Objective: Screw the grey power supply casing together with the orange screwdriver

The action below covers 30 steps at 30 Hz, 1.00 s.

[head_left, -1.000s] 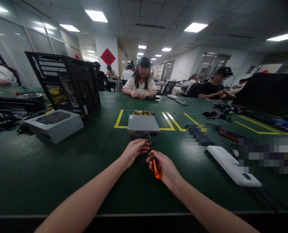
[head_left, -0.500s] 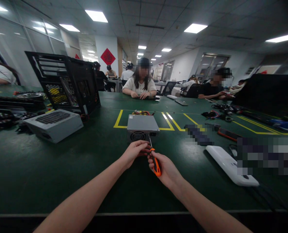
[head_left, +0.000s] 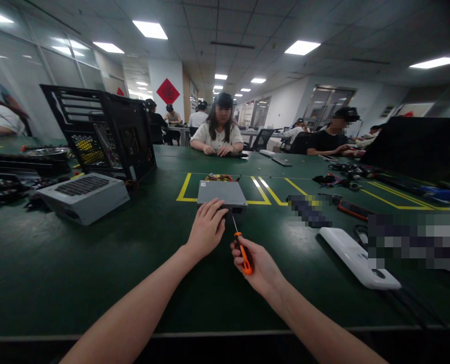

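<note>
A grey computer power supply (head_left: 221, 192) lies on the green table in front of me, with coloured wires (head_left: 220, 178) at its far side. My left hand (head_left: 206, 227) rests its outstretched fingers against the near edge and front face of the power supply, covering most of the fan grille. In my right hand (head_left: 258, 263) is a screwdriver (head_left: 244, 257) with an orange and black handle, held by the fingers and thumb. Its thin shaft points up and away toward the power supply's near face, and I cannot tell whether the tip touches it.
A second power supply (head_left: 83, 197) and an open black computer case (head_left: 103, 131) stand at the left. To the right lie a white elongated device (head_left: 355, 255), an orange-edged tool (head_left: 355, 208) and tangled cables (head_left: 336, 177). Another person (head_left: 219, 131) sits across the table.
My left hand has moved from beside the screwdriver shaft up onto the power supply, its fingers now stretched out. My right hand keeps the screwdriver in nearly the same place.
</note>
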{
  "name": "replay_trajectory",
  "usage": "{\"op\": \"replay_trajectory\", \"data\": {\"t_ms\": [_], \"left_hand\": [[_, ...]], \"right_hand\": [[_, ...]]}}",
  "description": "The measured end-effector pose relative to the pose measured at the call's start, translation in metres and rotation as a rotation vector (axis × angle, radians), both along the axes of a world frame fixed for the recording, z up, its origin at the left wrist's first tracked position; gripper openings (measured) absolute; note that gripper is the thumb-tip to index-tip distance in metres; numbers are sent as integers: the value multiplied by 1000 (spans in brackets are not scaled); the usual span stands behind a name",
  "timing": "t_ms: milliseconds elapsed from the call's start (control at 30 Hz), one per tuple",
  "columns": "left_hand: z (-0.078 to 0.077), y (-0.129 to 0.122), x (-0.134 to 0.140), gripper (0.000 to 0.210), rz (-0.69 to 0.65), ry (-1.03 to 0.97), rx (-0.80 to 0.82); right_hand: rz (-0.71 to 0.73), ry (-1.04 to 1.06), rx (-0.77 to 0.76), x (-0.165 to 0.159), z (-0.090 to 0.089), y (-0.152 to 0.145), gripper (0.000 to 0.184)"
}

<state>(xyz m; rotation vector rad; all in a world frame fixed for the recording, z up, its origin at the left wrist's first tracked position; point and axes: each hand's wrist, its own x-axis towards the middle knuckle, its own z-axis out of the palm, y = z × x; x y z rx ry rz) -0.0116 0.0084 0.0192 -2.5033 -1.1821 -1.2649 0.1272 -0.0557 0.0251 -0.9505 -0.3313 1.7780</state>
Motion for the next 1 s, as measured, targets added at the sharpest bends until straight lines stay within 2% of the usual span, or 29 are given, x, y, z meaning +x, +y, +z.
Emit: {"op": "replay_trajectory", "data": {"t_ms": [167, 367, 667, 867, 1000], "left_hand": [[-4, 0, 2, 30, 62, 137, -29], [-4, -4, 3, 29, 89, 156, -35], [-4, -5, 3, 28, 112, 197, -40], [-3, -5, 3, 29, 97, 190, -51], [-3, -5, 2, 28, 92, 192, -59]], "right_hand": [[58, -4, -28, 0, 1, 0, 23], [-7, -17, 2, -2, -1, -1, 9], [64, 12, -27, -1, 0, -1, 22], [9, 19, -10, -1, -2, 2, 9], [20, 12, -25, -1, 1, 1, 13]]}}
